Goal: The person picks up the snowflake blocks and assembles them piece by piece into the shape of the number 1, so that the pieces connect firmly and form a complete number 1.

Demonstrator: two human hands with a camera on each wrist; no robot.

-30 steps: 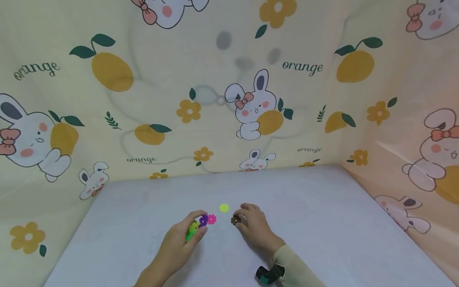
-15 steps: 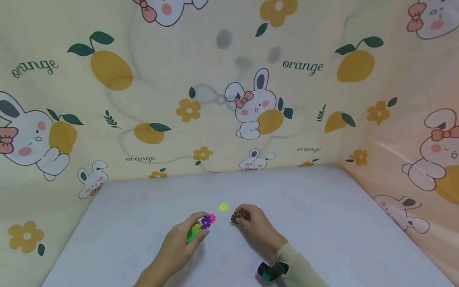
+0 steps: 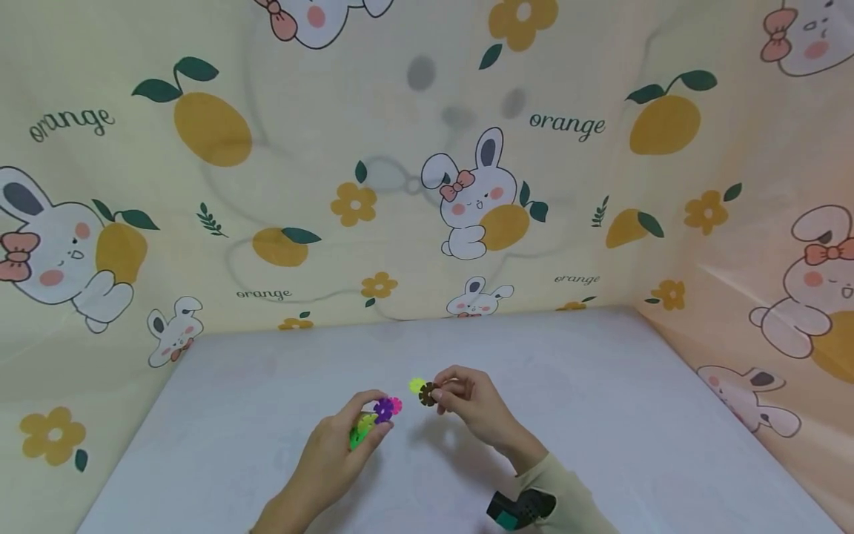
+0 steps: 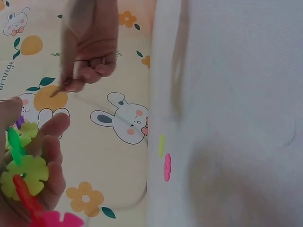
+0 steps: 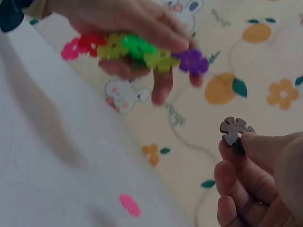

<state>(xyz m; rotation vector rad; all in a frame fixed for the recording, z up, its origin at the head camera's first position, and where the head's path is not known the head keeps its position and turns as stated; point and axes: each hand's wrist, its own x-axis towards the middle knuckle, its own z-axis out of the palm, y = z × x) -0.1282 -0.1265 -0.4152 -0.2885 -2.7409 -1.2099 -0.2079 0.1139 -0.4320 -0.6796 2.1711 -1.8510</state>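
Note:
A chain of interlocked snowflake discs [image 5: 138, 47] in pink, red, yellow, green and purple lies in my left hand [image 3: 331, 454]. The thumb and fingers hold it near its purple end disc [image 3: 383, 410], which points toward the right hand in the head view. Between thumb and fingertips my right hand [image 3: 490, 415] pinches a single brown snowflake disc [image 3: 427, 394], raised above the table with its shadow below. In the right wrist view the brown disc's [image 5: 234, 130] notched edge stands free of the fingers. The two hands are a short gap apart.
A loose pink disc [image 4: 167, 167] and a loose yellow disc [image 4: 161, 145] lie on the white table [image 3: 600, 430] beyond the hands. A dark wrist strap [image 3: 520, 509] is on the right sleeve. Printed cloth walls [image 3: 400, 259] surround the table at the back and sides.
My right hand has picked the brown disc up off the table and turned it face toward the head camera. The left hand has stayed nearly still with the chain.

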